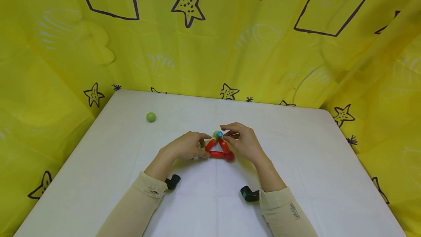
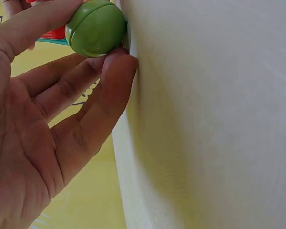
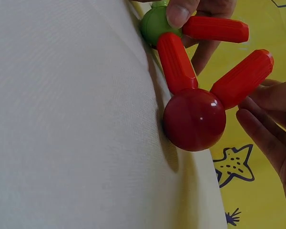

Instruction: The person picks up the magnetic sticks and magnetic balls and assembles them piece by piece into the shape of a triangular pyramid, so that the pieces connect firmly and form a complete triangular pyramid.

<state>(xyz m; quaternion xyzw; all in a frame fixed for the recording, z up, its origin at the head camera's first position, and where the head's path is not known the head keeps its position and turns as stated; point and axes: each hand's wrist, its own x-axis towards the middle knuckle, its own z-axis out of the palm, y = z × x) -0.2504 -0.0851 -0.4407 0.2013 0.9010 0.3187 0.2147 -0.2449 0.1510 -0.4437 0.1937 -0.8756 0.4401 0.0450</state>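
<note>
A triangle of red rods and balls lies on the white table. My left hand holds a green ball at its left corner, finger and thumb on either side. A dark red ball forms the near right corner, joined to two red rods. At the far corner a green ball shows partly behind a blue piece, whose round end faces up. My right hand is beside that corner, fingers spread around its right side. In the right wrist view its fingertips are close to a red rod; contact is unclear.
A loose green ball lies at the back left of the table. Yellow patterned cloth hangs behind and along the sides. Black wrist devices sit beside both cuffs, close above the tabletop.
</note>
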